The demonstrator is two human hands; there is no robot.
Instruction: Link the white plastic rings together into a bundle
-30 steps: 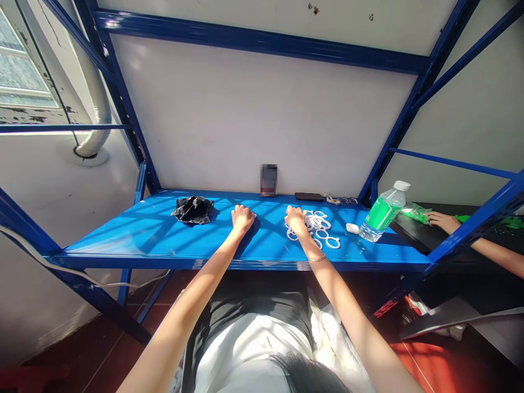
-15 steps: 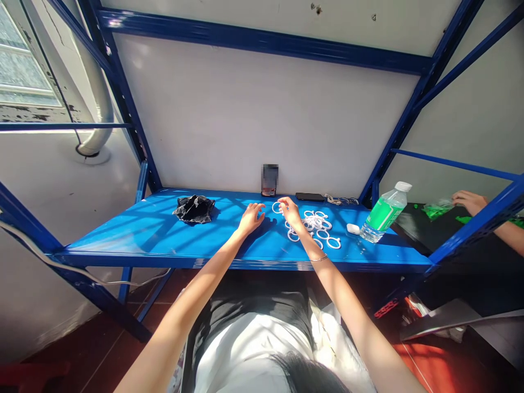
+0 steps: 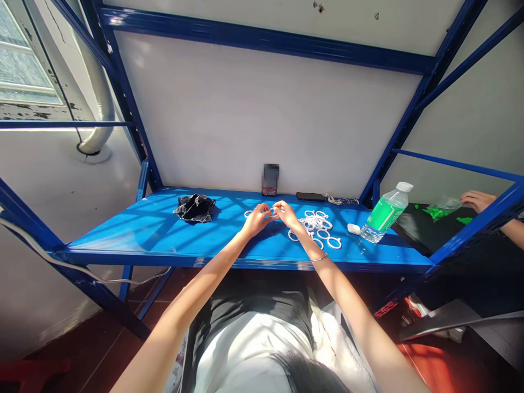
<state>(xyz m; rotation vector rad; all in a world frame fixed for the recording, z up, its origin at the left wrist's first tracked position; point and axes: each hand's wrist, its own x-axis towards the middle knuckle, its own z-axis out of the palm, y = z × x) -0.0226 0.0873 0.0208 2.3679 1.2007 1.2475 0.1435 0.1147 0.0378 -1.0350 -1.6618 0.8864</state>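
Note:
Over the middle of the blue shelf [image 3: 155,234], my left hand [image 3: 257,219] and my right hand [image 3: 287,215] meet, fingers pinched together on a white plastic ring [image 3: 272,210] held between them. Another white ring [image 3: 248,214] lies on the shelf just left of my left hand. A heap of several white rings [image 3: 317,227] sits on the shelf right of my right hand.
A crumpled black bag [image 3: 195,207] lies at the left. A dark upright item [image 3: 269,179], a black phone [image 3: 310,196] and a cable [image 3: 341,200] stand along the back wall. A small white case [image 3: 352,228] and a green-labelled water bottle [image 3: 385,213] are at the right. Another person's hand [image 3: 478,201] holds green items [image 3: 440,208] on the neighbouring black table.
My right hand lifted a ring from the heap and carried it left. My left hand rose from the shelf to meet it. The other person's hand moved farther right.

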